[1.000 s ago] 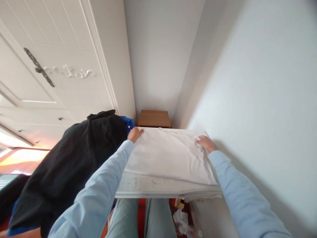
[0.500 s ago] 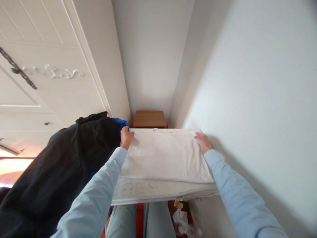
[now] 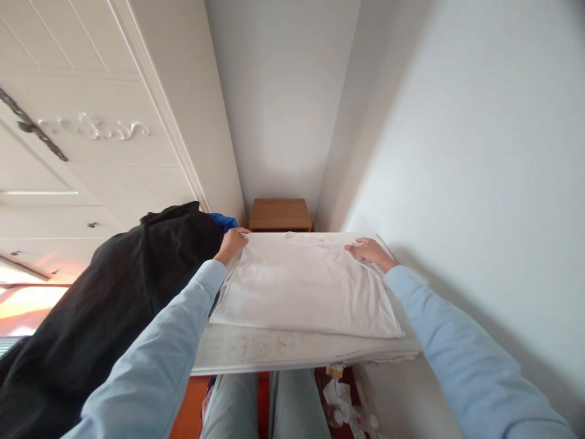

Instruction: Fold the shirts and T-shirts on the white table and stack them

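Note:
A white shirt [image 3: 301,286] lies spread on a worn white board [image 3: 274,350], its collar at the far edge. At the shirt's far left corner, my left hand [image 3: 234,242] is closed with fingertips pinching the cloth. My right hand [image 3: 371,251] pinches the fabric at the far right corner, thumb and fingers together. Between the hands the cloth is mostly flat, with soft wrinkles toward the right side and a near hem running across the board.
A black garment [image 3: 132,292] is heaped at the left, with blue cloth [image 3: 223,221] behind it. Beyond the board stands a small brown table [image 3: 280,213]. A white wardrobe [image 3: 114,97] is on the left, a wall [image 3: 479,152] on the right. Crumpled white litter [image 3: 337,396] lies below.
My right hand has moved inward, drawing the shirt's far right corner toward the middle. The shirt's far edge is narrower and its near part flares wider. The view has shifted slightly.

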Motion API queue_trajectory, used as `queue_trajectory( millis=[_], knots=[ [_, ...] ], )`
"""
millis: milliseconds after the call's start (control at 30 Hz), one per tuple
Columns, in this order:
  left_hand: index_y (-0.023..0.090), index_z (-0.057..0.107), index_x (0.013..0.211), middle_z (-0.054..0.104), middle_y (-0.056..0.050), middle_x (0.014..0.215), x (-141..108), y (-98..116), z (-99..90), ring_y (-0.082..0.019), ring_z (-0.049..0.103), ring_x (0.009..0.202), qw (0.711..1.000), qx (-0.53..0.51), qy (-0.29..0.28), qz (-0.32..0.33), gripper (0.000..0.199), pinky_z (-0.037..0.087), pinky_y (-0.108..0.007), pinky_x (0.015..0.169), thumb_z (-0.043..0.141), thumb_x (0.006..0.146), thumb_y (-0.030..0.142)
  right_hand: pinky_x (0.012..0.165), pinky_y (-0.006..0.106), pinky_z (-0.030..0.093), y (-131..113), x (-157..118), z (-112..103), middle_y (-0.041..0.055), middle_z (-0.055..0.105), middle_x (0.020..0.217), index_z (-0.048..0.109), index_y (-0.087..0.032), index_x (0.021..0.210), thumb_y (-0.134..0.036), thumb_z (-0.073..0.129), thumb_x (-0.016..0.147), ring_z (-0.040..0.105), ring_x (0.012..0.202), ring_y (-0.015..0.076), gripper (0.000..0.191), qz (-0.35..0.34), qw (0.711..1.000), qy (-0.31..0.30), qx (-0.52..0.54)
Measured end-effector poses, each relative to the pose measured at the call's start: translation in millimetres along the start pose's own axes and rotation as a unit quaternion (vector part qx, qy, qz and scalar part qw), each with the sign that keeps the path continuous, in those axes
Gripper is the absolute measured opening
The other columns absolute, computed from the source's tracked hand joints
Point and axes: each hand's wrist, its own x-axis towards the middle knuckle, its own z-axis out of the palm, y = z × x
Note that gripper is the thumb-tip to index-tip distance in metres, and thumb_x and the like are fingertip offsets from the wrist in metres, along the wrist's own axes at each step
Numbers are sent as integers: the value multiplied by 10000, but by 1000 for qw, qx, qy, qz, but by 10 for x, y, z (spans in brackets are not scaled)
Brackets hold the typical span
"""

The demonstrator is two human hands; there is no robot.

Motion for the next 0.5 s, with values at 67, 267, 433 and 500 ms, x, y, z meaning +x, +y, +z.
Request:
queue_trajectory(
  millis=[67, 267, 433, 500],
  knots=[
    [179, 759, 948, 726, -59, 824, -59, 45, -29, -233, 671, 858, 999, -34, -14, 24, 380, 496, -301, 816, 627, 602, 94, 599, 309, 464, -3, -32, 24, 55, 725, 681, 724, -207, 790, -506, 844, 609, 668, 620, 229, 369, -23, 997, -14, -69],
    [162, 741, 959, 590, -5, 603, -184, 135, -136, -134, 513, 477, 986, -144, -79, -2, 319, 469, -283, 518, 658, 680, 292, 760, 335, 497, -36, -195, 22, 57, 764, 801, 740, -225, 795, -364, 648, 721, 671, 796, 246, 182, -105, 992, 69, -28],
    [199, 605, 655, 387, 67, 434, -170, 71, -148, -60, 278, 345, 942, -256, -189, -108, 284, 294, -223, 364, 784, 630, 418, 803, 327, 486, 17, -299, -87, 32, 726, 867, 714, -230, 874, -392, 667, 698, 626, 828, 221, 244, -158, 955, 140, 207],
    [203, 562, 600, 347, 80, 402, -156, 26, -129, -52, 252, 335, 946, -251, -176, -108, 338, 240, -214, 352, 847, 589, 384, 745, 307, 471, 67, -306, -128, 10, 687, 800, 666, -244, 766, -348, 664, 655, 601, 774, 199, 152, -145, 938, 152, 276]
  ],
)
